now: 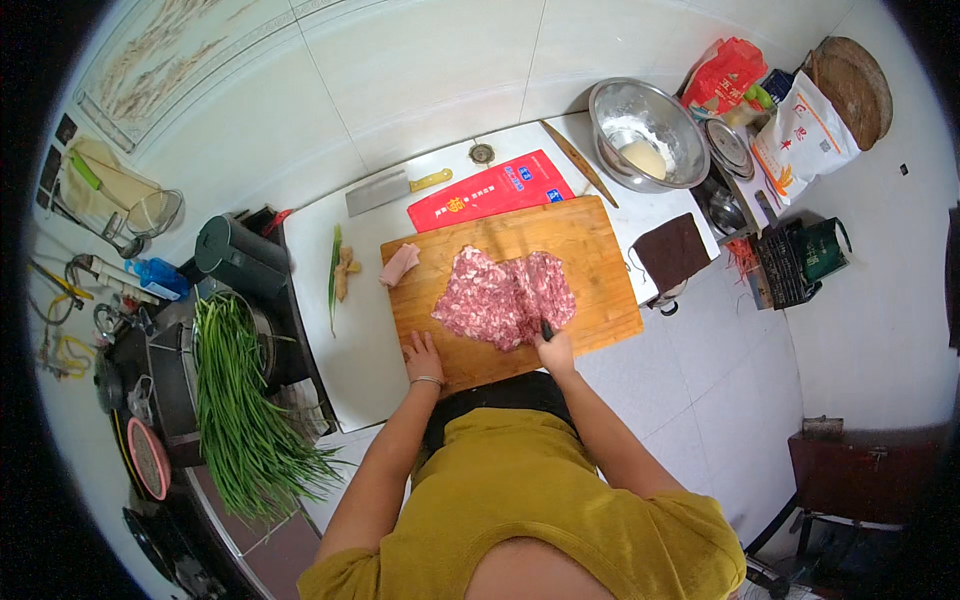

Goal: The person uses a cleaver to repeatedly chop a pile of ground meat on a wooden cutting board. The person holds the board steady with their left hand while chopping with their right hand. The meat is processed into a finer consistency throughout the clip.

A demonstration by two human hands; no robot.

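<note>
Right hand (556, 350) grips knife (545, 329) at mince (505, 296) edge | left hand (423, 357) flat on board (600, 260) rim

A home kitchen: tiled wall (420, 70), wooden cutting board (590, 260) with minced meat (500, 295), steel bowl (650, 130)

Flat red packet (490, 190) behind my board (600, 250). Red bag (722, 75) and white sack (805, 135) far right.

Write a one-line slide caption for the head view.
Right hand chops minced meat with a knife on a wooden cutting board; left hand rests flat on the board's edge.
</note>
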